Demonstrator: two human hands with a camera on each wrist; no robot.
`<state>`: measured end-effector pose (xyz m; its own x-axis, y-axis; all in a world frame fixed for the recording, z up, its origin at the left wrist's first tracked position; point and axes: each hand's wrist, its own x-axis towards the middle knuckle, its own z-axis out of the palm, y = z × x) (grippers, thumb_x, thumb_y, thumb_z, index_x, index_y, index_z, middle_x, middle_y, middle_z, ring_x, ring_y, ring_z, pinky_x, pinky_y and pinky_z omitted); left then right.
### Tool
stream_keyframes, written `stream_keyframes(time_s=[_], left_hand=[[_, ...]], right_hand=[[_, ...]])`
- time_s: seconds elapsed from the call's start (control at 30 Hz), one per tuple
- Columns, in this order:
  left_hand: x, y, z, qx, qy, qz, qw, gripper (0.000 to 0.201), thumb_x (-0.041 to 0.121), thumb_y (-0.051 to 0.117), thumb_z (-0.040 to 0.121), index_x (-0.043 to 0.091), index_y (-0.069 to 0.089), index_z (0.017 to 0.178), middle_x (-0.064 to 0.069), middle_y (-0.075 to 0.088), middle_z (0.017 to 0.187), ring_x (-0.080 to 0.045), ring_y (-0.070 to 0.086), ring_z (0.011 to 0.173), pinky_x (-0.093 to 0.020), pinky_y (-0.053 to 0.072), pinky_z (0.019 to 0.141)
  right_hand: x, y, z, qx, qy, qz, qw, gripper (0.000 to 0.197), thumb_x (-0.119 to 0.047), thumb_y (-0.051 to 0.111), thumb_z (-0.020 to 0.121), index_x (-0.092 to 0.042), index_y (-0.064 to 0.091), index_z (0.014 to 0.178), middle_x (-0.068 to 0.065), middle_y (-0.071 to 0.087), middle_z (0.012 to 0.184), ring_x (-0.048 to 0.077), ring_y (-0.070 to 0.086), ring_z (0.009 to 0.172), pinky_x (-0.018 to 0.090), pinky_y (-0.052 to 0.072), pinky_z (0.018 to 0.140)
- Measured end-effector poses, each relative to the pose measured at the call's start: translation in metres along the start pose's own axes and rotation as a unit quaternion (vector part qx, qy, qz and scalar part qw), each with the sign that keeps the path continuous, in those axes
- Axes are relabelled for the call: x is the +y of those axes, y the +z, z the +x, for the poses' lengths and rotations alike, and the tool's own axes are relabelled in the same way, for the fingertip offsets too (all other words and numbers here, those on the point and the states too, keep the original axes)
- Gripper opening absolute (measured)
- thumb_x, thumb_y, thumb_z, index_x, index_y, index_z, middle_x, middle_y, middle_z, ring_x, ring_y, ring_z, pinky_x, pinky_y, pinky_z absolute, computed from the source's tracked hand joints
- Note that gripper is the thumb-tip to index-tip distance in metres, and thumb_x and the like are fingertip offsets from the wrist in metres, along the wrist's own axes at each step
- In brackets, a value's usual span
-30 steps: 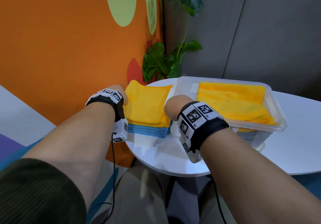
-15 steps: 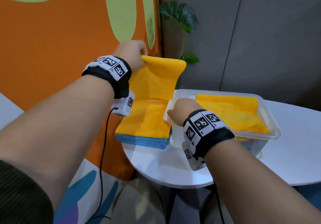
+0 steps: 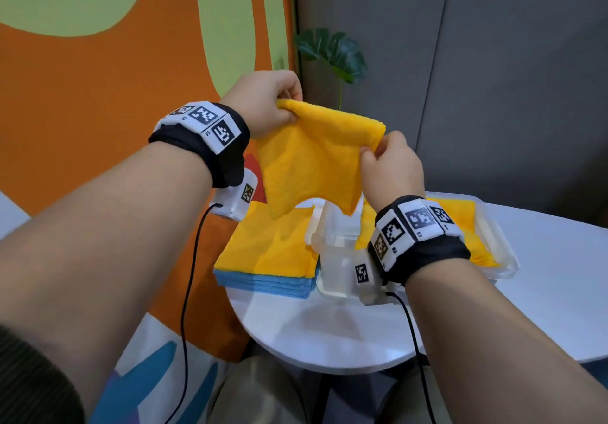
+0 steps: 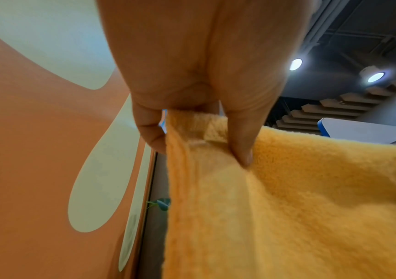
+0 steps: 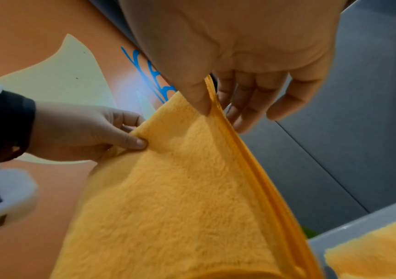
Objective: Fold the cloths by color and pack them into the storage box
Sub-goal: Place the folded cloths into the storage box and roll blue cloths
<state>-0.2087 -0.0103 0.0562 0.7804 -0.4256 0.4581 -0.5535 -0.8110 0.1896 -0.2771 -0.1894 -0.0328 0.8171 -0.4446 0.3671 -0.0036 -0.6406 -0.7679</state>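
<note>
A yellow cloth (image 3: 316, 163) hangs in the air above the table, folded double, held by its top edge. My left hand (image 3: 263, 104) pinches its left top corner between thumb and fingers; in the left wrist view the cloth (image 4: 287, 198) hangs from that pinch. My right hand (image 3: 391, 163) pinches the right top corner, and the right wrist view shows the thumb (image 5: 199, 98) on the cloth (image 5: 180, 198). Below lies a stack with yellow cloths (image 3: 273, 245) on top and blue cloths (image 3: 269, 283) beneath. The clear storage box (image 3: 332, 259) beside it holds folded yellow cloths (image 3: 460, 222).
The round white table (image 3: 329, 331) stands against an orange and green wall (image 3: 98, 78). A potted plant (image 3: 335, 54) rises behind the cloth by the grey partition. Cables hang from both wrist cameras over the table's front edge.
My left hand lifted the top yellow cloth off the stack. My right hand left the stack's edge, rose and took the cloth's right corner, so it now hangs clear of the pile.
</note>
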Motion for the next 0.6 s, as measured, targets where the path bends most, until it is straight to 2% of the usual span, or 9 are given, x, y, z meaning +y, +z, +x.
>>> stream_keyframes(time_s=[0.1, 0.17, 0.27, 0.43, 0.53, 0.6], left_hand=[[-0.0063, 0.0039, -0.0001, -0.009, -0.039, 0.015, 0.999, 0.014, 0.020, 0.066, 0.087, 0.022, 0.058, 0.099, 0.002, 0.058, 0.103, -0.016, 0.053, 0.090, -0.019, 0.034, 0.058], [-0.0102, 0.0067, -0.0001, -0.023, -0.068, 0.020, 0.997, 0.015, 0.023, 0.065, 0.088, 0.023, 0.057, 0.101, -0.003, 0.056, 0.112, -0.021, 0.053, 0.093, -0.026, 0.038, 0.065], [-0.0116, 0.0084, -0.0020, -0.032, -0.097, 0.008, 0.995, 0.016, 0.023, 0.064, 0.088, 0.025, 0.059, 0.103, -0.006, 0.054, 0.118, -0.021, 0.051, 0.094, -0.031, 0.038, 0.068], [-0.0064, 0.0043, -0.0031, -0.010, -0.115, -0.018, 0.993, 0.017, 0.015, 0.066, 0.086, 0.024, 0.065, 0.101, -0.002, 0.060, 0.119, -0.015, 0.051, 0.095, -0.028, 0.041, 0.070], [-0.0039, 0.0013, -0.0024, -0.019, -0.127, -0.040, 0.991, 0.019, 0.010, 0.066, 0.084, 0.028, 0.068, 0.091, 0.000, 0.063, 0.115, -0.019, 0.058, 0.103, -0.032, 0.051, 0.078], [-0.0035, 0.0010, -0.0033, -0.008, -0.134, -0.075, 0.988, 0.022, 0.010, 0.067, 0.081, 0.031, 0.069, 0.085, 0.003, 0.065, 0.109, -0.018, 0.060, 0.101, -0.031, 0.052, 0.077]], right_hand=[[-0.0049, -0.0029, 0.0015, 0.033, -0.031, 0.025, 0.999, 0.012, -0.030, 0.048, 0.096, -0.019, 0.049, 0.101, 0.001, 0.052, 0.101, 0.018, 0.051, 0.086, 0.029, 0.036, 0.069], [-0.0071, -0.0030, 0.0026, 0.051, -0.048, 0.031, 0.997, 0.014, -0.030, 0.051, 0.095, -0.018, 0.054, 0.103, 0.002, 0.049, 0.105, 0.019, 0.051, 0.089, 0.028, 0.035, 0.073], [-0.0093, -0.0023, 0.0028, 0.058, -0.054, 0.042, 0.996, 0.014, -0.028, 0.051, 0.094, -0.018, 0.055, 0.104, 0.005, 0.053, 0.104, 0.016, 0.049, 0.082, 0.027, 0.033, 0.070], [-0.0063, -0.0021, 0.0037, 0.060, -0.043, 0.048, 0.996, 0.013, -0.025, 0.051, 0.095, -0.017, 0.053, 0.105, 0.004, 0.056, 0.102, 0.013, 0.046, 0.079, 0.026, 0.032, 0.068], [-0.0027, -0.0011, 0.0043, 0.071, -0.018, 0.076, 0.994, 0.017, -0.020, 0.053, 0.093, -0.017, 0.047, 0.108, 0.003, 0.058, 0.101, 0.013, 0.051, 0.080, 0.024, 0.036, 0.063], [-0.0015, -0.0009, 0.0048, 0.066, -0.004, 0.074, 0.995, 0.017, -0.017, 0.052, 0.092, -0.016, 0.047, 0.108, 0.003, 0.057, 0.103, 0.015, 0.052, 0.082, 0.025, 0.037, 0.064]])
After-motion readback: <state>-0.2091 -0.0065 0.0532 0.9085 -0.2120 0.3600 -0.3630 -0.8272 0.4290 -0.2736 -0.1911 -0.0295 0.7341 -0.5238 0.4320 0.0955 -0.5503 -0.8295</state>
